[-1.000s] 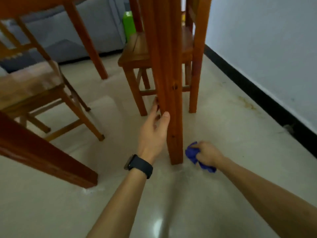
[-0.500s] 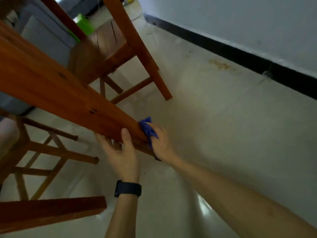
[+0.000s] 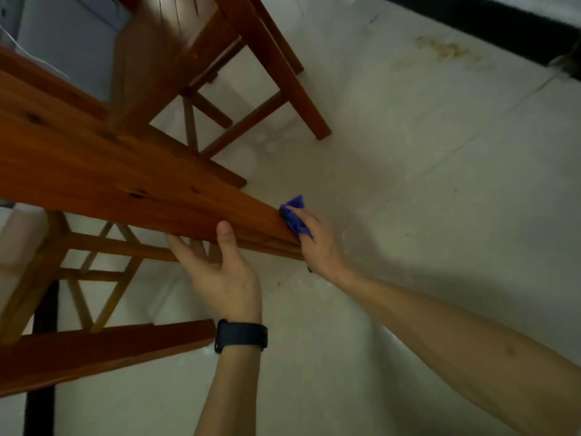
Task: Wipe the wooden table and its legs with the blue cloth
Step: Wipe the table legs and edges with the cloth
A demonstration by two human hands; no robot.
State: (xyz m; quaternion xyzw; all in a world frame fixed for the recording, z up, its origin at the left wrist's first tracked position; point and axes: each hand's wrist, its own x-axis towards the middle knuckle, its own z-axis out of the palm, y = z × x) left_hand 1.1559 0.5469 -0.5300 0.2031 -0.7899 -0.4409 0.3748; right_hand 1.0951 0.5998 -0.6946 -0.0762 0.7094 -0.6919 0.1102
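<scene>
The view is strongly tilted, so the wooden table leg (image 3: 132, 180) runs from the left edge down to its foot at centre. My right hand (image 3: 314, 243) presses the bunched blue cloth (image 3: 295, 217) against the leg's lower end, just above the floor. My left hand (image 3: 220, 269), with a dark watch on its wrist, grips the same leg a little higher, thumb on the near face and fingers behind. A second table leg (image 3: 103, 350) crosses the lower left.
A wooden chair (image 3: 264, 73) stands beyond the leg at top centre, and another chair's rungs (image 3: 94, 272) show at left. Pale tiled floor (image 3: 408, 184) spreads right to a black skirting (image 3: 503, 29) with a brown stain beside it.
The camera has tilted hard, so the upright leg now runs diagonally. My right hand lifted the cloth off the floor onto the leg's foot. My left hand kept its grip.
</scene>
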